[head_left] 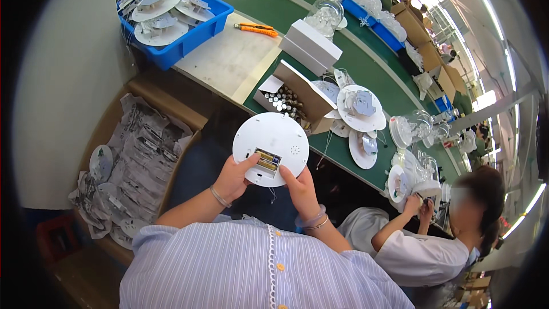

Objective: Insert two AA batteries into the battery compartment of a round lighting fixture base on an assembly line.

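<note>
A white round plastic base [270, 131] is held up before my chest, its flat side toward me. Batteries [267, 162] lie side by side in its uncovered battery compartment. My left hand [233, 177] grips the lower left rim, with the thumb at the compartment's left end. On the lower right rim my right hand [300, 190] has its thumb on the face and its fingers behind, partly hidden. A thin wire [273, 195] dangles below the base. Just beyond stands an open carton [311, 100] with many loose batteries [285, 102] in it.
A blue bin [189, 43] of white round parts stands far left, near an orange utility knife [256, 29]. White boxes [311, 46] and more round units [360, 107] sit on the green bench. At left is a large cardboard box [189, 115]. A co-worker [423, 252] works at right.
</note>
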Tool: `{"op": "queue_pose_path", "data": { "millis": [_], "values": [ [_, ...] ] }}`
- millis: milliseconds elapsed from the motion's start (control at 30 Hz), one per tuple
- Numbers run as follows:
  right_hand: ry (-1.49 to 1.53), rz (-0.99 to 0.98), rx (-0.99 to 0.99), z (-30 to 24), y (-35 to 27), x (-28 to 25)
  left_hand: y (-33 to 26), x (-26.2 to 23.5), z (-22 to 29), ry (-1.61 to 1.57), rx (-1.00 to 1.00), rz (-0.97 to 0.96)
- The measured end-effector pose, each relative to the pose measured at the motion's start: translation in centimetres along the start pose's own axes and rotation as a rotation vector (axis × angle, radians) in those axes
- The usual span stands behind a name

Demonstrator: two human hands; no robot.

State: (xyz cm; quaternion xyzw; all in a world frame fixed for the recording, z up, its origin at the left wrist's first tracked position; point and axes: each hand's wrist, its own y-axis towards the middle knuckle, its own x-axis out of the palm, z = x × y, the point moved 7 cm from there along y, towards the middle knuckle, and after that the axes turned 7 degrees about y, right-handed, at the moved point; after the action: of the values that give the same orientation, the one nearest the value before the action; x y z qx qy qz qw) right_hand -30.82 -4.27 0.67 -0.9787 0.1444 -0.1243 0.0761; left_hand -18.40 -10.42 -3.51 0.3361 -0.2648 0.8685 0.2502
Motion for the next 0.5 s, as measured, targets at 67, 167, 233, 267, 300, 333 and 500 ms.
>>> {"op": "queue_pose_path", "data": {
  "millis": [67, 167, 233, 267, 300, 333, 500],
  "values": [
    [-0.004, -0.035, -0.077, -0.5, 0.0, 0.8, -0.1, 0.1, 0.6, 0.006, 0.067, 0.002],
    [0.009, -0.037, -0.112, -1.0, 0.0, 1.2, -0.6, 0.3, 1.5, 0.038, 0.082, -0.009],
    [0.079, -0.049, -0.082, -1.1, 0.1, 1.4, -1.0, 0.5, 2.0, 0.105, 0.092, -0.033],
    [0.064, -0.072, -0.093, -1.4, 0.2, 1.6, -1.0, 0.5, 2.2, 0.061, 0.096, -0.021],
    [0.065, -0.084, -0.096, -1.5, 0.2, 1.7, -1.1, 0.4, 2.3, 0.016, 0.099, -0.009],
    [0.083, -0.105, -0.096, -1.6, 0.2, 1.9, -1.1, 0.5, 2.6, -0.045, 0.125, -0.03],
    [0.061, -0.097, -0.064, -1.8, 0.1, 2.1, -1.0, 0.5, 3.0, 0.049, 0.208, -0.044]
  ]
}}
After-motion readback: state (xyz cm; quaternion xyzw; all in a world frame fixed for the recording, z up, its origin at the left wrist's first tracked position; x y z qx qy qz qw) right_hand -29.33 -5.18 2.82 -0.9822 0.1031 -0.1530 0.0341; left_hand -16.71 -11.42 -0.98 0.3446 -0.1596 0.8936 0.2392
